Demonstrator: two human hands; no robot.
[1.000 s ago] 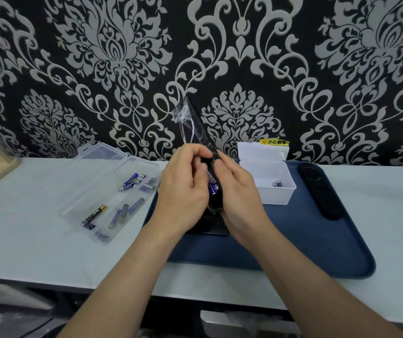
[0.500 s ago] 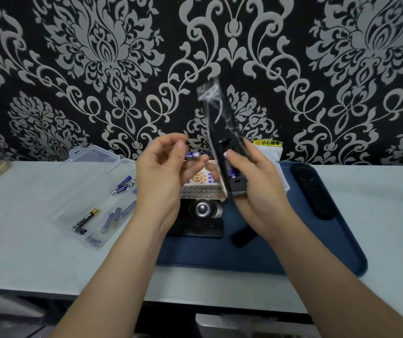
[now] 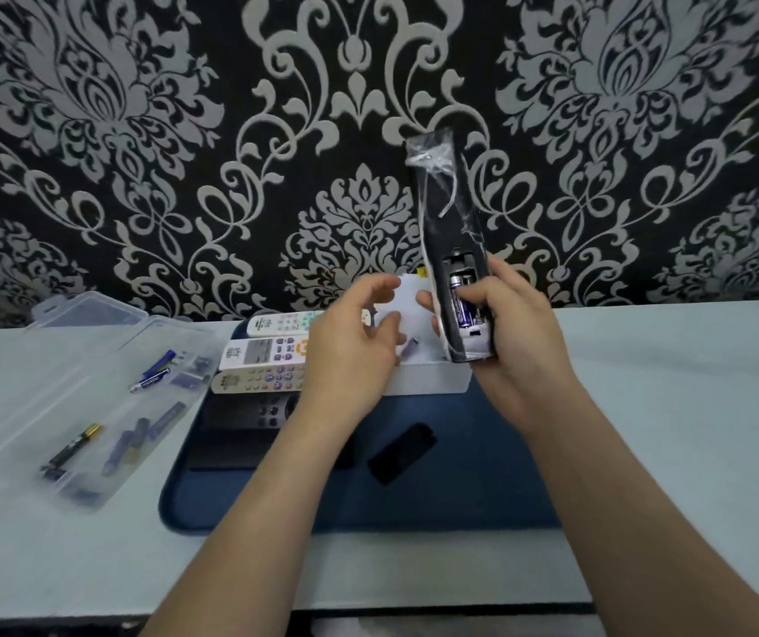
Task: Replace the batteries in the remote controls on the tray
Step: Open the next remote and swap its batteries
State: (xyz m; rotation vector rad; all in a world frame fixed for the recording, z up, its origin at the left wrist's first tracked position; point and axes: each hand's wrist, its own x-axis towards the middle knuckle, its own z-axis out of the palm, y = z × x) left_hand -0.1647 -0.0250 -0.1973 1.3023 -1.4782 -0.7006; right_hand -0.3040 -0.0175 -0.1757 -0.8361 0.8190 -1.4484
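My right hand [image 3: 515,347] grips a black remote [image 3: 448,223] wrapped in clear plastic and holds it upright above the blue tray [image 3: 460,498]. The remote's back compartment is uncovered and shows one purple battery [image 3: 460,305] beside a vacant slot. My left hand [image 3: 350,351] hovers with its fingers spread over a white box [image 3: 432,383] on the tray. A small purple battery [image 3: 411,349] lies loose in that box, just off my fingertips. The black battery cover [image 3: 402,452] rests on the tray between my forearms.
Several other remotes lie side by side at the tray's left end: two white [image 3: 276,324], one beige [image 3: 253,381], one black [image 3: 248,411]. A clear plastic case [image 3: 23,406] with several batteries lies open on the white table at the left. A patterned wall stands close behind.
My left hand carried a battery from the remote to the white box and let it go. My right hand moved the remote to the right and raised it.
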